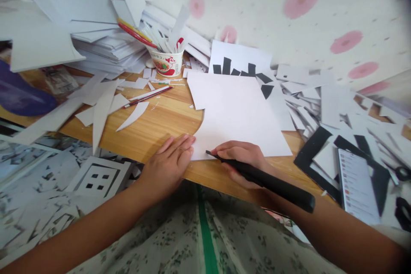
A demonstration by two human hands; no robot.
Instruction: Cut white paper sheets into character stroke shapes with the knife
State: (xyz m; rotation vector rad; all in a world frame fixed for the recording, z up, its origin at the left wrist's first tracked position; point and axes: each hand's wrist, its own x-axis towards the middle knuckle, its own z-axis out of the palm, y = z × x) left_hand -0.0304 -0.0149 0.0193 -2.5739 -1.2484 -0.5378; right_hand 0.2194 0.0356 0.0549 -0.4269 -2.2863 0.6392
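A large white sheet [237, 115] with a curved cut on its left side lies on the wooden table [167, 115]. My right hand [244, 158] is closed round a long black cutter [272, 182], whose tip touches the sheet near its front edge. To the left, my left hand [170, 162] lies flat with its fingers stretched out, the fingertips at the sheet's lower left corner. Behind the sheet stands a white piece with black shapes [240, 55] on it. A curved white offcut [133, 115] and a dark pencil [149, 96] lie left of the sheet.
A paper cup [167, 62] holds scissors and tools at the back. Stacked white boards [109, 47] and a white box model [83, 0] are at the back left. On the right are white scraps [308, 94], black pieces and a phone [358, 186]. Scraps fill the lower left.
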